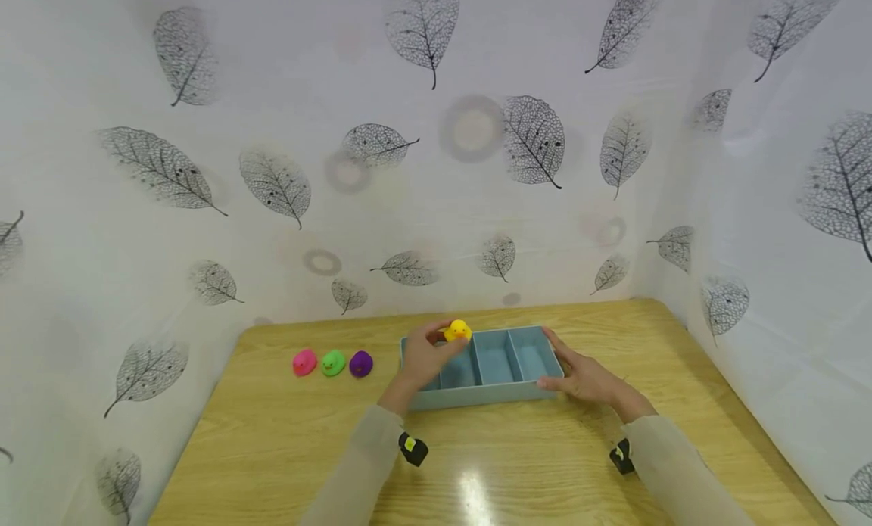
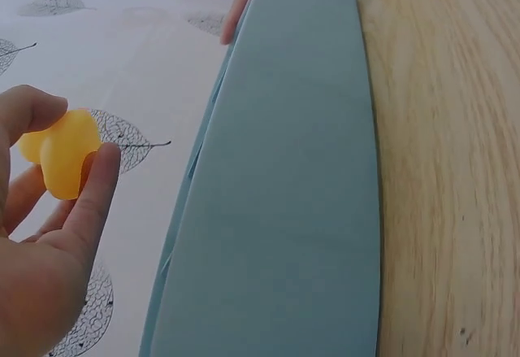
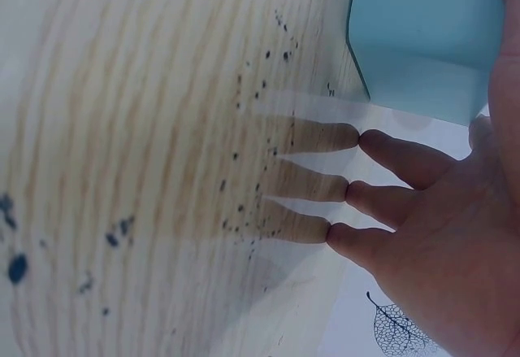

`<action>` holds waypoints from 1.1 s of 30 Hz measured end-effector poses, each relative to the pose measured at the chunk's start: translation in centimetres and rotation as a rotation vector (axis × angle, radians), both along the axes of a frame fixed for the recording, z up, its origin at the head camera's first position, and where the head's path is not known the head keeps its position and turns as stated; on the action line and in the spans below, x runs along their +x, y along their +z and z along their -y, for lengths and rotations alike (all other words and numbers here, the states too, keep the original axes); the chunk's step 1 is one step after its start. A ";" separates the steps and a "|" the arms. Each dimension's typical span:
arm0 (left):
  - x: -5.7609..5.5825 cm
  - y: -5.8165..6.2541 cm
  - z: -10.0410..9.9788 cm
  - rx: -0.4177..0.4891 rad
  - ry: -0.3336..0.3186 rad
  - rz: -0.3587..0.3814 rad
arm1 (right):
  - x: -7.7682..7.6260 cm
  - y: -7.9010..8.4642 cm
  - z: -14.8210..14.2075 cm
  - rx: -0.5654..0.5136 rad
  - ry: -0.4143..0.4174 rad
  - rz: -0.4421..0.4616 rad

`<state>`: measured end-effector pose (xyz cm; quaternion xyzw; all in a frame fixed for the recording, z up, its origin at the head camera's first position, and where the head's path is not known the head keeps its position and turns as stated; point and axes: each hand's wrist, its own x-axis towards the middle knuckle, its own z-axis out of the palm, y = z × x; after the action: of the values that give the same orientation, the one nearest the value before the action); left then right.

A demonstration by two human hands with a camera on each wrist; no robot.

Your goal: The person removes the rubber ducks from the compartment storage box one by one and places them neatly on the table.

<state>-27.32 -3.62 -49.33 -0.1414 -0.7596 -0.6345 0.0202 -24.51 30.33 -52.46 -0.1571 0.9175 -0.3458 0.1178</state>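
A yellow toy duck (image 1: pixel 458 331) is pinched between the thumb and fingers of my left hand (image 1: pixel 422 359), raised above the left half of a blue-grey divided box (image 1: pixel 484 395). In the left wrist view the duck (image 2: pixel 71 152) appears clear of the box wall (image 2: pixel 276 170). At the box's right end my right hand (image 1: pixel 591 378) holds it, thumb at the near edge and a finger at the far corner. The right wrist view shows several other fingertips of that hand (image 3: pixel 439 235) touching the table. My left hand hides part of the leftmost compartment.
Pink (image 1: pixel 304 362), green (image 1: pixel 333 363) and purple (image 1: pixel 361 364) toy ducks stand in a row on the wooden table (image 1: pixel 272 450), left of the box. A pale leaf-patterned sheet (image 1: pixel 436 200) surrounds the table at the back and sides.
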 end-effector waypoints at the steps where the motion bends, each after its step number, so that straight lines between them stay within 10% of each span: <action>1: 0.0 0.0 0.3 -0.002 0.007 0.000 | 0.0 0.0 0.0 -0.002 -0.001 0.000; 33: 0.3 0.2 8.8 0.156 0.223 -0.013 | 0.2 -0.1 -0.1 -0.034 0.009 0.035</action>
<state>-27.00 -12.42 -49.17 -0.0581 -0.7188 -0.6846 0.1063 -24.36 30.41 -52.55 -0.1573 0.9085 -0.3637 0.1327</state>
